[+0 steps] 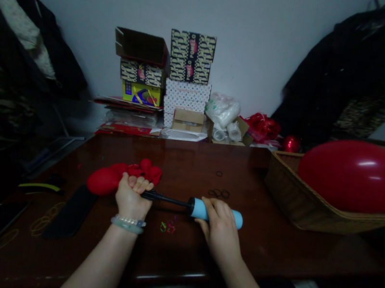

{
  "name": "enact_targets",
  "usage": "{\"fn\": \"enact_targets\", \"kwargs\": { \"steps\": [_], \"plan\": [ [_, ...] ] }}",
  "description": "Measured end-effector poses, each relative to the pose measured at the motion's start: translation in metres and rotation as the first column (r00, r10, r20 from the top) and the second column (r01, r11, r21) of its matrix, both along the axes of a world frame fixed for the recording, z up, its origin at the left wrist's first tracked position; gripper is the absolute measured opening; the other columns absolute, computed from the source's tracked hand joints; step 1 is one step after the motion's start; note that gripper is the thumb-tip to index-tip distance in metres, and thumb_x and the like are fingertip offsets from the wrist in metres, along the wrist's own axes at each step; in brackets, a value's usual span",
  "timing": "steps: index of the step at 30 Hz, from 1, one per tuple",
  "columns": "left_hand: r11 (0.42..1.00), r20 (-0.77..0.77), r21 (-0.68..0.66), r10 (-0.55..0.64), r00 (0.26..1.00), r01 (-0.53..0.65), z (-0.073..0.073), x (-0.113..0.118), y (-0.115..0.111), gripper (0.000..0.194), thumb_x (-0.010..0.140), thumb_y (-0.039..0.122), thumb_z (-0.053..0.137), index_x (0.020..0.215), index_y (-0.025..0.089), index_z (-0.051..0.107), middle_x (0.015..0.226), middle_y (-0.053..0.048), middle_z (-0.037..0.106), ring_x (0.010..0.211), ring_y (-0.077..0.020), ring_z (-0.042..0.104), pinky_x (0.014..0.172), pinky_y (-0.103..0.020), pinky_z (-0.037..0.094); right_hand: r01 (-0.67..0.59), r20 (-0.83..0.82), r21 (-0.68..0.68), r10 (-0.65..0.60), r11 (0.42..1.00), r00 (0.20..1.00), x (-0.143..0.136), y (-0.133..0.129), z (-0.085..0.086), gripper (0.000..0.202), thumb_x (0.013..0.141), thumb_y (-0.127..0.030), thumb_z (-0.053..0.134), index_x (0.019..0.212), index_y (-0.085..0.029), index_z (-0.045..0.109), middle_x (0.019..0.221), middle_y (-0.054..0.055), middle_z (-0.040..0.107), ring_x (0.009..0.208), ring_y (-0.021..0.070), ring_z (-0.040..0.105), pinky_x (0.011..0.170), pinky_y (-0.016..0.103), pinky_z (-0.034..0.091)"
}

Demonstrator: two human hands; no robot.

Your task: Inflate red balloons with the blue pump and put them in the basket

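My left hand [134,196], with a beaded bracelet and a bangle at the wrist, is closed round the black nozzle end of a hand pump and the neck of a red balloon [103,181]. The balloon is partly filled and bulges out left of the fist. My right hand [220,224] wraps the light blue barrel of the pump [238,219]. A thin black rod shows between the two hands. Behind my left hand lie more red balloons [151,172], limp on the dark wooden table.
A wicker basket [289,203] with a large red balloon [357,176] stands right. Small coloured bands [169,227], black bands [218,193], tan bands [41,224] and a dark phone [71,212] lie about. Stacked boxes [186,99] line the wall.
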State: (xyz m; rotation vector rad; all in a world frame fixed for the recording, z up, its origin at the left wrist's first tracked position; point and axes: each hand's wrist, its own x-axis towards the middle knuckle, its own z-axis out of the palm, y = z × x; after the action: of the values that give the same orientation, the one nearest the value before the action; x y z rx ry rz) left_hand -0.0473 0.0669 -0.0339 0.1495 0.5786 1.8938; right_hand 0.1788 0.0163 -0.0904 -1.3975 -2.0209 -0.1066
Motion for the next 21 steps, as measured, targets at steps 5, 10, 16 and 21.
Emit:
{"fn": "enact_targets", "kwargs": {
  "steps": [5,10,16,21],
  "plan": [
    [1.000,0.008,0.025,0.002,1.000,-0.002,-0.003,0.012,-0.004,0.043,0.093,0.030,0.041,0.054,0.019,0.025,0.040,0.008,0.022,0.034,-0.0061,0.022,0.041,-0.023,0.026,0.001,-0.009,0.026,-0.001,1.000,1.000,0.000,-0.002,-0.004,0.050,0.083,-0.025,0.065,0.130,-0.017,0.050,0.107,0.011,0.059,0.099,0.0268,0.053,0.088,0.045,0.048],
    [0.998,-0.030,0.050,-0.044,0.999,0.045,-0.001,0.026,-0.010,0.046,0.092,0.033,0.045,0.053,0.019,0.025,0.040,0.008,0.021,0.034,-0.0058,0.021,0.041,-0.022,0.027,-0.026,-0.031,0.057,0.027,0.998,0.999,-0.013,-0.007,-0.008,0.050,0.085,-0.029,0.062,0.131,-0.015,0.048,0.106,0.012,0.057,0.097,0.0262,0.052,0.086,0.043,0.047],
    [0.995,-0.116,0.057,-0.075,0.990,0.082,-0.004,0.043,-0.015,0.048,0.089,0.039,0.051,0.053,0.019,0.026,0.040,0.008,0.022,0.034,-0.0058,0.020,0.040,-0.022,0.025,-0.026,-0.043,0.025,0.027,0.999,0.999,-0.030,-0.013,-0.014,0.051,0.084,-0.033,0.063,0.130,-0.014,0.049,0.099,0.011,0.056,0.091,0.0257,0.051,0.080,0.043,0.047],
    [0.999,-0.095,0.026,-0.036,0.995,0.039,-0.013,0.051,-0.016,0.046,0.088,0.036,0.053,0.054,0.019,0.027,0.041,0.008,0.023,0.035,-0.0057,0.021,0.041,-0.022,0.027,-0.027,-0.041,0.058,0.029,0.998,0.999,-0.030,-0.012,-0.019,0.047,0.087,-0.033,0.058,0.130,-0.015,0.049,0.100,0.011,0.056,0.092,0.0256,0.051,0.081,0.043,0.047]
  ]
}}
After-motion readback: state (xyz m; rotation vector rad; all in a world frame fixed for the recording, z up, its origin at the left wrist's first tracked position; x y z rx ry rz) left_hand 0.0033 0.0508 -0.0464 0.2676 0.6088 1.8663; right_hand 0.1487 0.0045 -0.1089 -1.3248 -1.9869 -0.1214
